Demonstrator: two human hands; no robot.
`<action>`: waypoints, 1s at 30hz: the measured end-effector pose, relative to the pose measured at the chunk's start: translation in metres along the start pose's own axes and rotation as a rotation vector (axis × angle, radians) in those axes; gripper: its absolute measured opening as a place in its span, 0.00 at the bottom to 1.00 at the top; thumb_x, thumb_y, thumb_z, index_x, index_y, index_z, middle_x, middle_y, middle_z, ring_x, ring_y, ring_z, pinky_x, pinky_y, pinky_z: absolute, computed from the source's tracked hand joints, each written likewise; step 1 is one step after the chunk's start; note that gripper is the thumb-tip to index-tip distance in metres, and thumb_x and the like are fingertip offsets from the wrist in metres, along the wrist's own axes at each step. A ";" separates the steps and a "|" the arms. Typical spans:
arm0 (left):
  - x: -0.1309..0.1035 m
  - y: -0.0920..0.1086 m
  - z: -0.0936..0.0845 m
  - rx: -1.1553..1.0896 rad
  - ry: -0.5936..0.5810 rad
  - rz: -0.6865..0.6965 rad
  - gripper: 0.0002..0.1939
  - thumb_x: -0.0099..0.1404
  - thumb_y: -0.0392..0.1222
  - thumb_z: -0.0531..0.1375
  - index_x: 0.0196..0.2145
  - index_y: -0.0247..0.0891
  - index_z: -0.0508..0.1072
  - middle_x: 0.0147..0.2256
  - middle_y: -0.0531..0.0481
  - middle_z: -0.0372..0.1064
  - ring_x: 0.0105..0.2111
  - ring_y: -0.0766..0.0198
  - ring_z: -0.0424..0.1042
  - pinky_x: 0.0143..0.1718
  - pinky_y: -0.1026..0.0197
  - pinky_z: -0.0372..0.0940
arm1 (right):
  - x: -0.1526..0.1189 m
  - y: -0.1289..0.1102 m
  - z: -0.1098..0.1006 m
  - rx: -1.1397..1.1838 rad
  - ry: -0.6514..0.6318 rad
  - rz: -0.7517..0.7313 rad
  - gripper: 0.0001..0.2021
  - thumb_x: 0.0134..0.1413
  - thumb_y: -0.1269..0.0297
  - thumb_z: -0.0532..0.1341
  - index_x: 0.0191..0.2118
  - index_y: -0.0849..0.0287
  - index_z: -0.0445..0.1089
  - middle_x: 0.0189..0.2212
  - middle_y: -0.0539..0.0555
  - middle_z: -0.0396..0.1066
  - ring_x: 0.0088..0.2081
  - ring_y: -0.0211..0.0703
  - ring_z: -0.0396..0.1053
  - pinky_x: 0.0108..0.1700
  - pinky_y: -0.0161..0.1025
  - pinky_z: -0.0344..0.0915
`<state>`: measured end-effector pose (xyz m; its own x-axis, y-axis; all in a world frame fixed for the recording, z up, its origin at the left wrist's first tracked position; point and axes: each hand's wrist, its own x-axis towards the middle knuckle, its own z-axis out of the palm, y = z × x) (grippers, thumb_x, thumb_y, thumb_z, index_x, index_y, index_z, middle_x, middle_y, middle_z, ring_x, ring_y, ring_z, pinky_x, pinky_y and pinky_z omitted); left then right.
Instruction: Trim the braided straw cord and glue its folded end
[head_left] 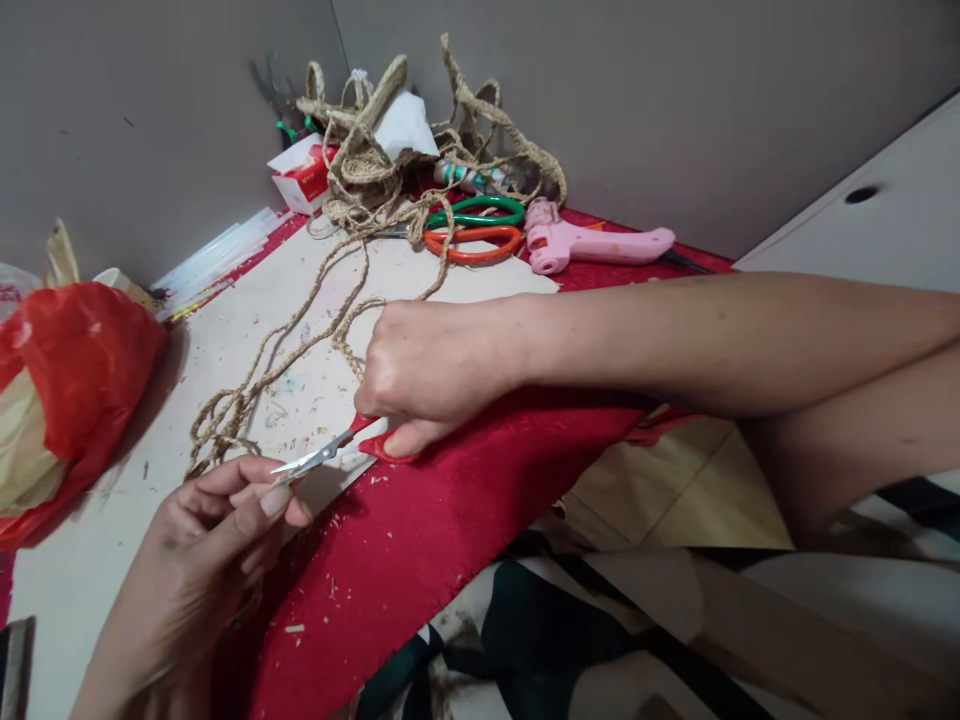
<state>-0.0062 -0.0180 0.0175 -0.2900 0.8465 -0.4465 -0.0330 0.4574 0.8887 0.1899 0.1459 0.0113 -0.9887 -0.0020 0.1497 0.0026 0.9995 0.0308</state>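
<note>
Well, faced a red-covered table (450, 500) with a white sheet (82, 580) spread across, a red plastic bag (101, 350) toward the left edge. Saw braided rope (364, 175) heaped in the far corner, trailing over the sheet, and a pink glue gun (600, 243) right of that corner. Had right hand's (427, 370) grip closed on small red-handled scissors (330, 450) above the sheet's near edge; held left hand's (217, 540) grip narrow at the blade tips, unable to tell on what. Noticed tiny scraps (294, 628) toward the table's near edge.
</note>
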 end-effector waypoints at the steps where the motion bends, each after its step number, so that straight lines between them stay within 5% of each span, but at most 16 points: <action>1: 0.000 -0.001 0.000 0.017 -0.017 -0.003 0.10 0.48 0.44 0.72 0.27 0.39 0.78 0.21 0.51 0.72 0.14 0.77 0.54 0.14 0.74 0.47 | 0.000 -0.001 0.000 0.001 -0.001 0.006 0.17 0.53 0.50 0.60 0.29 0.60 0.74 0.21 0.52 0.70 0.26 0.40 0.64 0.30 0.38 0.44; 22: -0.001 0.002 0.015 -0.021 -0.008 0.020 0.12 0.47 0.44 0.73 0.26 0.35 0.77 0.21 0.50 0.71 0.15 0.78 0.49 0.14 0.73 0.45 | 0.001 0.002 0.002 0.088 0.032 -0.039 0.15 0.52 0.53 0.61 0.29 0.60 0.76 0.21 0.52 0.71 0.22 0.37 0.59 0.29 0.38 0.41; 30: 0.006 -0.004 0.009 -0.021 -0.098 -0.004 0.10 0.50 0.42 0.71 0.29 0.37 0.79 0.22 0.50 0.73 0.14 0.78 0.51 0.13 0.73 0.49 | 0.001 0.002 0.004 0.128 0.027 -0.043 0.16 0.51 0.52 0.62 0.27 0.61 0.76 0.19 0.52 0.70 0.22 0.35 0.57 0.28 0.37 0.41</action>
<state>0.0005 -0.0124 0.0105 -0.1947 0.8679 -0.4570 -0.0546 0.4557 0.8885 0.1882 0.1476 0.0080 -0.9832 -0.0438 0.1774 -0.0601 0.9943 -0.0881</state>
